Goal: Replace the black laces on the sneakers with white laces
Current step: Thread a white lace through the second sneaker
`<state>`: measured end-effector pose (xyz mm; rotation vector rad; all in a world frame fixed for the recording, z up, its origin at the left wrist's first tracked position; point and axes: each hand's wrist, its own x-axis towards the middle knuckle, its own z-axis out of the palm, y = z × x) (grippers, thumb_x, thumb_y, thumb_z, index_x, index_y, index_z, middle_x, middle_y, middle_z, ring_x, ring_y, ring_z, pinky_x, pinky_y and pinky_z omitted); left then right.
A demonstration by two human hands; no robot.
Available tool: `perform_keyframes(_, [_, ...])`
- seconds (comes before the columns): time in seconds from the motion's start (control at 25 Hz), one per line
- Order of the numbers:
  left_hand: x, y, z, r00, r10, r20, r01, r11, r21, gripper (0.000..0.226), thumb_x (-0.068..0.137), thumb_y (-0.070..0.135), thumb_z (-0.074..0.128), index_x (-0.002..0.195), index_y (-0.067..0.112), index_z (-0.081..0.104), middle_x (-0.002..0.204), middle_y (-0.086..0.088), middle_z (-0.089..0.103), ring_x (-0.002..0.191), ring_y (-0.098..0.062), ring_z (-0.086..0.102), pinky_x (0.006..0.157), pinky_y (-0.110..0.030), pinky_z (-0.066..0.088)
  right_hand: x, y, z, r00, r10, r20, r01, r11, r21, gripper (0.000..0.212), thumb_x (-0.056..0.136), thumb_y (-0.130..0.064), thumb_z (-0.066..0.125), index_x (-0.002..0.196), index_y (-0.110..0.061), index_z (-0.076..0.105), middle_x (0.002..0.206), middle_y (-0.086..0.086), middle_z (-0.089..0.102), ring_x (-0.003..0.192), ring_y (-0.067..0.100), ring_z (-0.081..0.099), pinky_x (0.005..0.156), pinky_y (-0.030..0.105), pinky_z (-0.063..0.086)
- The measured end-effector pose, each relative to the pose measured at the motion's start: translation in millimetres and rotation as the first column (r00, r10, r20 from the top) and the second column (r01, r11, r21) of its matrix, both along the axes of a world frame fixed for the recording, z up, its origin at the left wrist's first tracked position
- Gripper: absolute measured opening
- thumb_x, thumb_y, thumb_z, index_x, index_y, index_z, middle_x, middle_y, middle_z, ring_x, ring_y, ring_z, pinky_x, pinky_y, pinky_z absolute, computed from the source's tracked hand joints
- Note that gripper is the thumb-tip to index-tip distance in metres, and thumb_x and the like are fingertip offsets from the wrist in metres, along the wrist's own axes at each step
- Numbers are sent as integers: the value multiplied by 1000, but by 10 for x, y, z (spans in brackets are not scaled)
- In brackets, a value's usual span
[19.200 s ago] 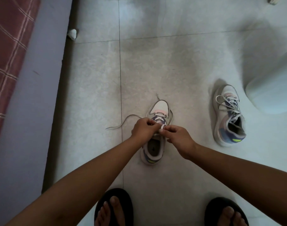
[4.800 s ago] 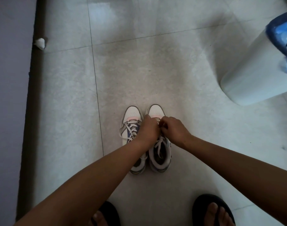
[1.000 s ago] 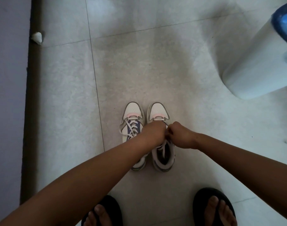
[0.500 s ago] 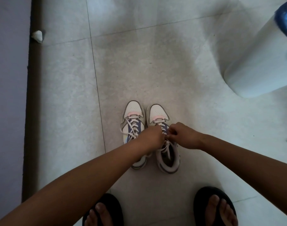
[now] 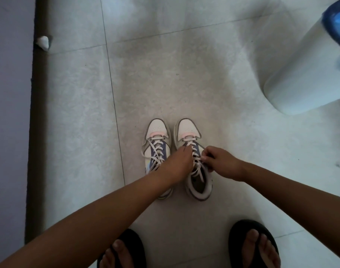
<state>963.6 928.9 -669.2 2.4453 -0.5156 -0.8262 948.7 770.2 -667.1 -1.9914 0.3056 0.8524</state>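
Observation:
Two white sneakers with pink and blue trim stand side by side on the tiled floor, toes pointing away from me. The left sneaker [image 5: 156,138] carries a white lace criss-crossed up its front. The right sneaker [image 5: 187,130] also has a white lace [image 5: 196,163] threaded through its eyelets. My left hand [image 5: 178,164] reaches across onto the right sneaker's laces, fingers curled down on them, and hides the left sneaker's heel. My right hand [image 5: 220,163] pinches the lace at the right side of the same shoe. No black lace is visible.
A white cylindrical bin [image 5: 300,74] with a blue liner stands at the upper right. My feet in black sandals [image 5: 124,250] [image 5: 256,244] are at the bottom. A purple wall with a dark skirting [image 5: 33,113] runs down the left, with a white scrap [image 5: 43,42] beside it.
Both hands have drawn slightly apart over the right sneaker, uncovering more of its lacing. The sneakers stay side by side.

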Motion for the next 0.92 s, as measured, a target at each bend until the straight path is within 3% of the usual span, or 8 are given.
perform_keyframes(0.2, [-86,95,43,993,117,-2,-117,991,-68,18,96,27,48,102,12,55,101,-7,55,91,-22,53,75,-32,40,13,-79,17,998,5,60,-5,1000,-1,6,88,-16,64,91,-11,60,80,0,61,69,13,58,59,18,49])
perform_keyframes(0.32, [-230,126,40,988,59,141,-60,998,5,24,95,32,48,107,15,59,104,-3,56,93,-19,54,75,-31,42,-121,-122,47,962,200,188,-164,968,-190,9,86,-20,67,92,-18,60,81,-5,57,76,14,53,68,23,42])
perform_keyframes(0.48, [-401,144,-3,973,51,223,-60,998,36,26,95,30,46,115,16,53,113,-2,57,101,-19,54,83,-29,41,-382,-9,103,897,230,377,-85,928,-364,13,90,-29,60,82,-21,54,78,-5,52,71,13,48,62,23,32])
perform_keyframes(0.56, [-434,129,6,966,74,247,-80,997,13,23,94,27,47,114,16,53,111,-2,60,101,-20,56,87,-31,39,-407,94,124,947,148,284,-31,926,-376,26,92,-35,56,77,-14,62,72,-2,57,66,14,52,60,25,34])
perform_keyframes(0.64, [-464,117,38,967,165,192,-153,985,-76,20,92,24,51,108,14,59,104,-3,62,97,-20,58,89,-35,42,-393,188,137,980,-197,41,201,959,-202,41,93,-36,55,70,-4,64,61,5,58,52,16,49,50,24,35])
perform_keyframes(0.76, [-557,161,82,996,36,81,-28,994,-105,22,91,22,51,104,12,66,101,-8,60,94,-23,58,82,-38,46,-357,336,185,625,-672,-398,725,689,-25,38,92,-32,58,64,-7,53,54,6,45,38,13,32,36,15,25])
perform_keyframes(0.84, [-625,199,73,995,-83,61,88,993,-80,23,92,21,49,102,8,66,102,-9,57,92,-23,56,79,-36,45,-334,400,148,532,-727,-434,791,610,-51,34,90,-28,61,65,-9,49,56,5,41,33,10,27,33,12,21])
perform_keyframes(0.92, [-654,194,43,999,25,48,-21,996,-83,18,92,18,47,101,6,58,101,-10,54,89,-23,55,74,-31,42,-307,458,129,501,-741,-446,810,583,-59,33,89,-25,64,65,-9,48,58,5,40,29,9,26,30,11,19])
